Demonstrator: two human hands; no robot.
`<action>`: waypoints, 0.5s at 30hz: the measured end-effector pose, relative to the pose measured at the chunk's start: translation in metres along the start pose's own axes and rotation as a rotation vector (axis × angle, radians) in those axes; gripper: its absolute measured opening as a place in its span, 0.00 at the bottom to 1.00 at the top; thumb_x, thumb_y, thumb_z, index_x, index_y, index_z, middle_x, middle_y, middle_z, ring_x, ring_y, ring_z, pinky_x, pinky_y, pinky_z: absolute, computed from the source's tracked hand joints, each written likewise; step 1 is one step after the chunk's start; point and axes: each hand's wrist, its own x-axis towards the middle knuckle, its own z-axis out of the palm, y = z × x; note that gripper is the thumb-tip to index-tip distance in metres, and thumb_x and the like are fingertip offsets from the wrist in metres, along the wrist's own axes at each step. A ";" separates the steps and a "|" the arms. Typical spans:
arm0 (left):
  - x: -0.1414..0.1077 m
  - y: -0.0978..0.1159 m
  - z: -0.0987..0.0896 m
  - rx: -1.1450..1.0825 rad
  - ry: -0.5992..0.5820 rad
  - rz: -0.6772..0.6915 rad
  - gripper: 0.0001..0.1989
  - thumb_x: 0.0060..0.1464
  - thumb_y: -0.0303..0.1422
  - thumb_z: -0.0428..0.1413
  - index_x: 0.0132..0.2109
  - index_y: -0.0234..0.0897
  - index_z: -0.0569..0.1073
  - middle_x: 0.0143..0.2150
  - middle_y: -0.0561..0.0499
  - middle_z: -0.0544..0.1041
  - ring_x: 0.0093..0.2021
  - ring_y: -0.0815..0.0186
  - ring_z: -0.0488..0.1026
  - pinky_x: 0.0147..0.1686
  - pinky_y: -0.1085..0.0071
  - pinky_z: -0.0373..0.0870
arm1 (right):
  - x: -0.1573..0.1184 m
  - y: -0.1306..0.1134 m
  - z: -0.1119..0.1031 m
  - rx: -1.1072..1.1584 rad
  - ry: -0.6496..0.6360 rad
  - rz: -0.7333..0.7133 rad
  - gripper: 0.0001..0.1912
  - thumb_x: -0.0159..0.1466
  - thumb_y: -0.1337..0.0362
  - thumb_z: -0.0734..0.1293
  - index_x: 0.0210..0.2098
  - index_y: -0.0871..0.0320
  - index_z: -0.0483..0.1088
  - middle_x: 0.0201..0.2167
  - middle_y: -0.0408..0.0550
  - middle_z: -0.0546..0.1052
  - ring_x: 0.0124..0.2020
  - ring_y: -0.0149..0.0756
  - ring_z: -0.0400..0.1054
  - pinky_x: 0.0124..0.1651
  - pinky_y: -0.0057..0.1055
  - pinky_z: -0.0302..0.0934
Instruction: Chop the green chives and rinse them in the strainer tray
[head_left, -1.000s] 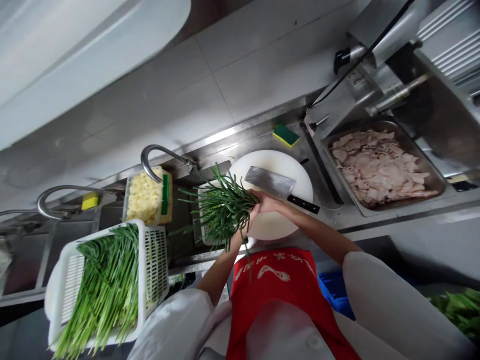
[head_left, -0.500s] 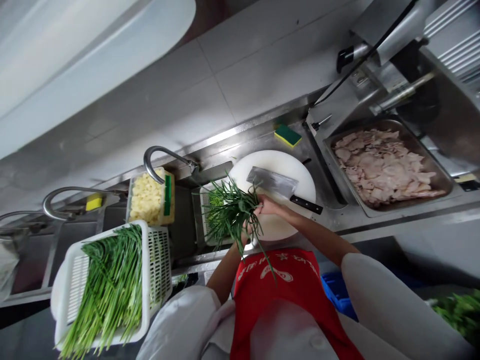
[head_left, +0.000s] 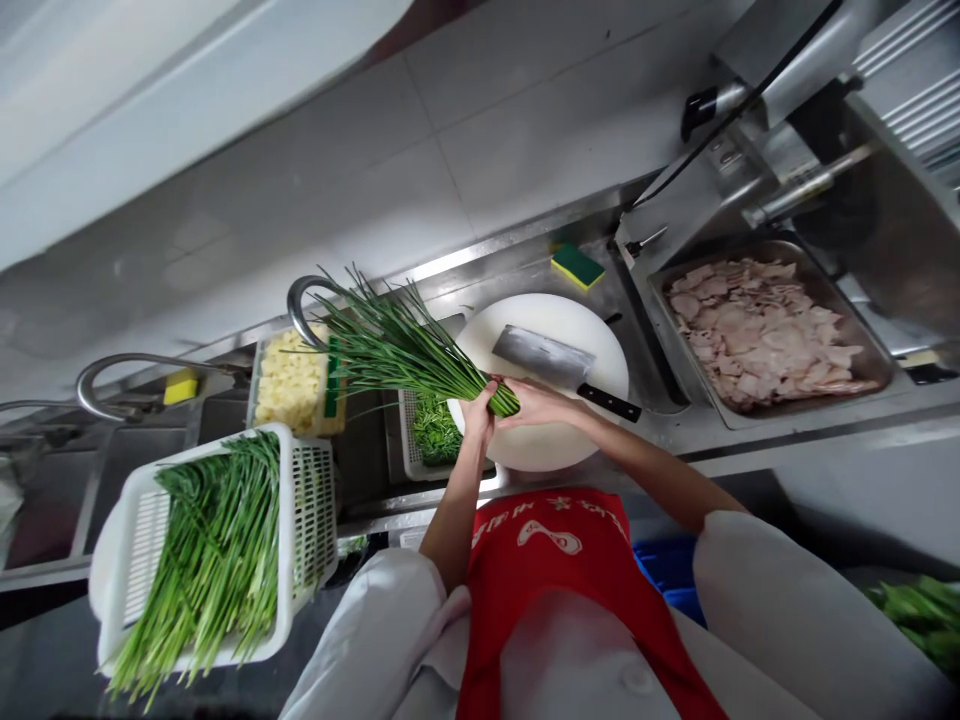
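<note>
A bunch of garlic chives point(head_left: 397, 345) is gripped near its cut ends by my left hand point(head_left: 478, 412), its leafy tips fanning out to the upper left. Against those cut ends my right hand point(head_left: 529, 403) is closed, its fingers partly hidden by the bunch. Both hands are over the round white chopping board point(head_left: 540, 450). A cleaver point(head_left: 544, 356) lies flat on the board, its black handle pointing to the lower right. Left of the board, a small white basket point(head_left: 409, 440) holds chopped chives point(head_left: 435, 430).
At left stands a white basket point(head_left: 285, 560) of long chives point(head_left: 217, 560). Behind it is a container of pale cubes point(head_left: 289, 380), near curved taps point(head_left: 296, 300). A green-yellow sponge point(head_left: 577, 265) lies behind the board. On the right sits a metal tray of sliced meat point(head_left: 765, 330).
The chive bunch has swung from hanging down towards the apron to pointing up and left, its cut ends now at my hands. My left hand has moved up slightly.
</note>
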 end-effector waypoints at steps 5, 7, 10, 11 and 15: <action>-0.004 0.018 -0.009 -0.182 -0.045 -0.044 0.14 0.42 0.38 0.65 0.35 0.38 0.71 0.32 0.54 0.74 0.37 0.68 0.76 0.53 0.65 0.71 | -0.052 0.027 -0.015 -0.167 0.089 0.334 0.20 0.68 0.57 0.65 0.55 0.61 0.71 0.48 0.60 0.79 0.50 0.48 0.75 0.51 0.39 0.66; -0.008 0.025 -0.013 -0.271 -0.064 -0.040 0.13 0.44 0.37 0.64 0.34 0.39 0.70 0.32 0.54 0.73 0.37 0.68 0.75 0.55 0.63 0.70 | -0.069 0.035 -0.007 -0.389 -0.011 0.456 0.16 0.68 0.61 0.65 0.51 0.64 0.73 0.45 0.65 0.79 0.47 0.54 0.75 0.47 0.40 0.66; -0.016 0.032 -0.019 -0.341 -0.053 -0.036 0.12 0.44 0.35 0.64 0.34 0.39 0.70 0.32 0.55 0.72 0.36 0.68 0.74 0.54 0.63 0.71 | -0.078 0.038 0.012 -0.571 -0.095 0.486 0.16 0.67 0.70 0.62 0.53 0.68 0.72 0.47 0.70 0.78 0.48 0.55 0.75 0.47 0.39 0.65; -0.020 0.033 -0.022 -0.342 -0.044 -0.043 0.12 0.43 0.35 0.64 0.34 0.40 0.70 0.31 0.55 0.72 0.36 0.68 0.73 0.54 0.62 0.71 | -0.077 0.038 0.017 -0.586 -0.096 0.478 0.17 0.66 0.74 0.61 0.53 0.69 0.72 0.46 0.70 0.78 0.49 0.53 0.75 0.48 0.37 0.65; -0.037 0.040 -0.029 -0.328 -0.013 -0.054 0.12 0.44 0.36 0.64 0.35 0.40 0.70 0.31 0.55 0.71 0.36 0.68 0.73 0.56 0.60 0.70 | -0.068 0.034 0.020 -0.592 -0.109 0.453 0.16 0.63 0.75 0.61 0.48 0.69 0.74 0.41 0.69 0.79 0.45 0.50 0.76 0.46 0.34 0.63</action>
